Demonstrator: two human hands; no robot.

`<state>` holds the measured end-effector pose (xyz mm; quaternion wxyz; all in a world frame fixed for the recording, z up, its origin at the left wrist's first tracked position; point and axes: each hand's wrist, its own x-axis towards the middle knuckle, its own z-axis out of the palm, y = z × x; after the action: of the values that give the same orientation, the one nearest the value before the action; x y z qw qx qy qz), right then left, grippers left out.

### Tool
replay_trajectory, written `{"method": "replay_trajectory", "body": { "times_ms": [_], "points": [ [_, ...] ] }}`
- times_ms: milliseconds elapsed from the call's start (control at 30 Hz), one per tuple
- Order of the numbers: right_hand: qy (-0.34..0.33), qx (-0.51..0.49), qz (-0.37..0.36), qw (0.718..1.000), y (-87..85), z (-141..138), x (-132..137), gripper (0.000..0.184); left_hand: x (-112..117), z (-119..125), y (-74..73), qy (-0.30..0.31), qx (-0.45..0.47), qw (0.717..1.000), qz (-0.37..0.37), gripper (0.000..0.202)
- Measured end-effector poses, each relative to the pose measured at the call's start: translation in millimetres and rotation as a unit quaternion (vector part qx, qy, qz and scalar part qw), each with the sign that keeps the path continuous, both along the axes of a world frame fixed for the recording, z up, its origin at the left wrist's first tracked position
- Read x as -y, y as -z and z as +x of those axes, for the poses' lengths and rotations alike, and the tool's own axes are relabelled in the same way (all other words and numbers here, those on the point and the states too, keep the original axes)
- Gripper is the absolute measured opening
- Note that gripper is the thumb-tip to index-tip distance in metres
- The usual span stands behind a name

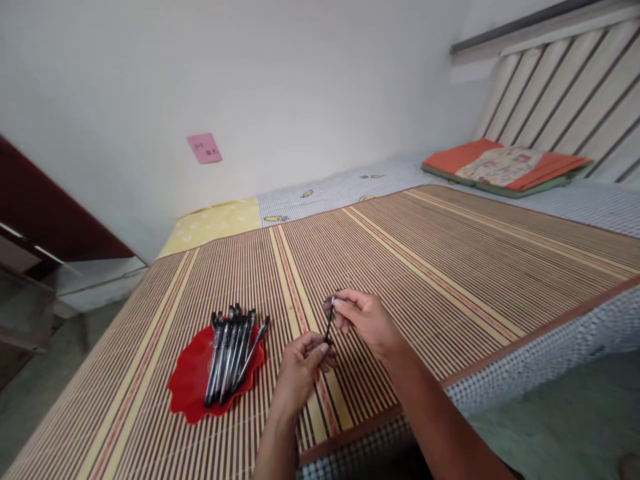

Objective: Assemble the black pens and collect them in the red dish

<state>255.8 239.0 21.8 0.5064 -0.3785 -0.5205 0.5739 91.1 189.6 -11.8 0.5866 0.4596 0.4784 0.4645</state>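
Above the mat, both my hands hold one slim black pen [329, 325], which stands tilted between them. My left hand [305, 360] pinches its lower end between thumb and fingers. At the upper end, by a small pale tip, my right hand [361, 317] has its thumb and fingers closed. My fingers hide both ends in part, so I cannot tell whether it is capped. Left of my hands, a red wavy-edged plate [187, 380] lies on the mat. Several clear pens with black caps [227, 357] rest in a bunch on it, caps pointing away from me.
A striped bamboo mat [425, 287] covers the bed. Folded orange and green cloth [505, 167] lies at the far right by the slatted headboard [565, 93]. A pink note [204, 148] is stuck on the white wall. The bed's near edge runs below my forearms.
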Motion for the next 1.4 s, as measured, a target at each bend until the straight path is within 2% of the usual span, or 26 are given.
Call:
{"method": "replay_trajectory", "body": {
  "times_ms": [167,267,300,367,433,467,500,567,667,767,867,1033,1400],
  "points": [
    [-0.018,-0.033,-0.011,0.999,-1.6,-8.4,2.9,0.026,1.8,-2.3,-0.6,-0.022,-0.002,1.0,0.009,0.023],
    [0.004,-0.04,-0.003,0.999,-3.0,3.7,-2.1,0.023,3.3,-3.2,-3.1,-0.018,-0.011,1.0,0.016,0.024],
    [0.038,-0.038,0.008,0.999,-4.6,13.5,-4.4,0.022,3.3,-4.0,-4.0,-0.019,-0.015,1.0,0.016,0.027],
    [0.158,-0.016,0.043,0.986,-8.9,39.6,-8.6,0.018,2.5,-6.6,-4.7,-0.033,-0.032,0.999,0.015,0.037],
    [0.295,0.062,0.086,0.95,-13.2,67.3,-10.5,0.018,0.8,-10.0,-3.8,-0.064,-0.052,0.996,0.018,0.041],
    [0.329,0.125,0.103,0.93,-14.6,78.4,-10.4,0.018,-0.2,-11.6,-2.9,-0.079,-0.058,0.995,0.021,0.041],
    [0.336,0.199,0.117,0.913,-15.3,86.3,-9.8,0.017,-1.0,-12.7,-1.9,-0.092,-0.06,0.994,0.022,0.041],
    [0.283,0.352,0.121,0.884,-14.2,90.8,-7.7,0.013,-2.2,-13.8,-0.3,-0.107,-0.055,0.992,0.023,0.039],
    [0.161,0.524,0.07,0.833,-8.2,75.2,-6.0,0.01,-2.8,-12.7,0.6,-0.117,-0.045,0.992,0.021,0.038],
    [0.103,0.609,0.039,0.785,0.3,53.5,-7.5,0.011,-3.2,-11.4,0.7,-0.121,-0.039,0.992,0.019,0.038],
    [0.08,0.652,0.033,0.753,9.4,40.6,-11.2,0.014,-3.2,-11.0,0.4,-0.123,-0.037,0.992,0.016,0.038],
    [0.068,0.675,-0.007,0.735,18.8,32.6,-15.2,0.016,-1.8,-9.5,-0.4,-0.122,-0.036,0.992,0.011,0.039],
    [0.049,0.684,0.006,0.728,21.5,28.7,-11.9,0.015,-4.5,-8.3,3.2,-0.13,-0.023,0.991,0.014,0.041]
  ]
}}
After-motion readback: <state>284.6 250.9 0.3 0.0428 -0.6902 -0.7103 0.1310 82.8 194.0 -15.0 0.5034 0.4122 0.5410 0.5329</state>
